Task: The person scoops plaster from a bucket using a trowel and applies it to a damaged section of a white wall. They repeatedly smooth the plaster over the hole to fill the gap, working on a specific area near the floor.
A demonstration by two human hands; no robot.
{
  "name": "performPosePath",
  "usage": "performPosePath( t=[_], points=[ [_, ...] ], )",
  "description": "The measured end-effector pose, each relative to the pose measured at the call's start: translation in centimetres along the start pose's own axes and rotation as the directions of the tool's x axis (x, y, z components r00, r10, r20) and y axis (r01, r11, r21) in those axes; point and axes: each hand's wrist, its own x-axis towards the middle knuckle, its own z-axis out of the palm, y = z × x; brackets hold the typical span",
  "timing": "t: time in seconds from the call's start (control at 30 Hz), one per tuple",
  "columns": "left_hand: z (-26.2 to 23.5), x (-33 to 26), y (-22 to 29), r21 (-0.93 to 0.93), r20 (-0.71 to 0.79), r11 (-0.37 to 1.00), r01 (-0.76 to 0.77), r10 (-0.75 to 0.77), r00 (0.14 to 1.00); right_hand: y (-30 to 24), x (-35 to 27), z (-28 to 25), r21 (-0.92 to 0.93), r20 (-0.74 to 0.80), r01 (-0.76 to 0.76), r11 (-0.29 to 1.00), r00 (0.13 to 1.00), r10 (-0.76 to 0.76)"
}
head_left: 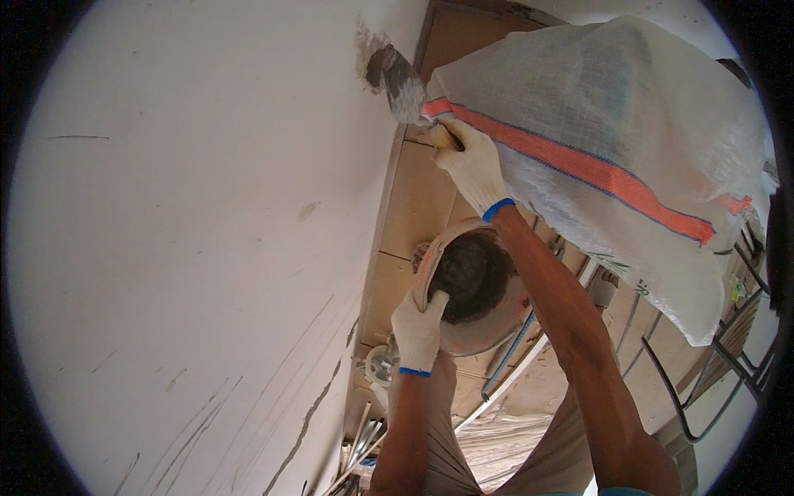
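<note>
- Trowel (403, 83): grey, mortar-caked blade laid against the white wall (190, 248) near its upper edge, right beside a rough grey patch (370, 51) where the surface is broken. Blade sits flat-ish to the wall, which reads as a spreading or pressing stroke onto the patch.
- Right hand (470, 164): white knit glove with a blue cuff, fingers wrapped tight around the trowel's handle. Handle itself mostly hidden inside the fist. Arm is stretched up and forward, so the tool reaches the high spot.
- Left hand (420, 329): same kind of glove, held lower and nearer the body. Fingers curl over the rim of a round reddish pan (484, 293), thumb side hidden behind the rim; a pinch grip on the edge.
- Pan: tilted toward the wall, dark wet mortar (467, 277) heaped inside. Held just below the working arm, probably to keep the mix within a short reach of the trowel.
- White woven sack (612, 140) with an orange stripe edged in blue hangs at the right, just beside the right hand and partly over a brown door frame (463, 33).
- Below: tan tiled floor (413, 207), a blue hose (513, 347), pale pipes, and a dark metal frame (703, 397) at the right edge.
</note>
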Motion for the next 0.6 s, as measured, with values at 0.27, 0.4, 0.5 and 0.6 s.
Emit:
performPosePath(
  t=[0.27, 0.4, 0.5, 0.6],
  points=[
    [-0.1, 0.2, -0.5, -0.048, 0.018, 0.999, -0.024, 0.025, 1.0, -0.7, 0.4, 1.6, -0.062, -0.059, 0.006, 0.998, 0.998, -0.009],
    [-0.2, 0.4, -0.3, -0.013, 0.032, 0.999, -0.037, 0.038, 0.999, -0.9, 0.1, 2.7, -0.152, -0.113, 0.109, 0.982, 0.986, -0.126],
    [-0.3, 0.3, -0.3, -0.018, 0.027, 0.999, -0.031, 0.031, 0.999, -2.1, -0.7, 3.8, -0.134, -0.06, 0.079, 0.988, 0.994, -0.087],
    [0.0, 0.5, -0.5, -0.02, 0.024, 0.999, -0.045, 0.046, 0.999, -2.9, -1.0, 4.8, -0.177, -0.037, 0.07, 0.982, 0.996, -0.078]
  ],
)
